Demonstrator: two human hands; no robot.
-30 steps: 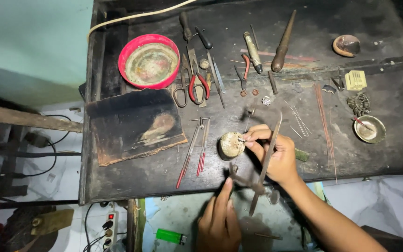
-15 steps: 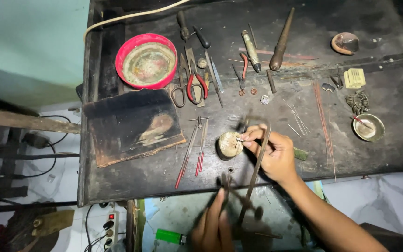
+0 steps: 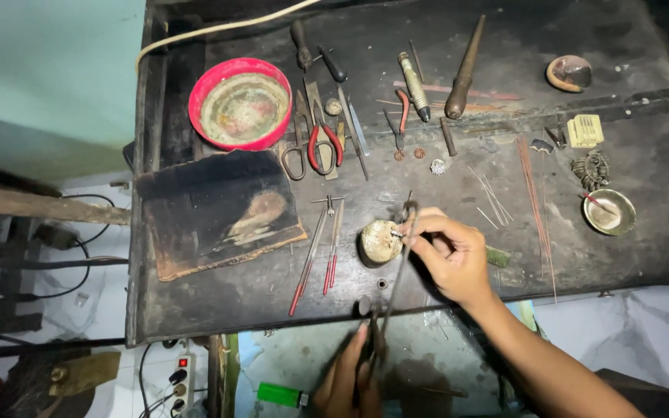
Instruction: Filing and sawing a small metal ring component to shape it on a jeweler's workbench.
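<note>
While right hand pinches a tiny silvery piece, left hand grips long dark tongs, round pale block beneath

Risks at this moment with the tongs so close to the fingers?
1. The long dark metal tongs in the left hand meet right beside the right hand fingertips: a pinch seems possible.
2. The small round pale block sits near the dark workbench edge and might get nudged off.

small craft workshop, scorched workbench, pliers, files, wire pieces
</note>
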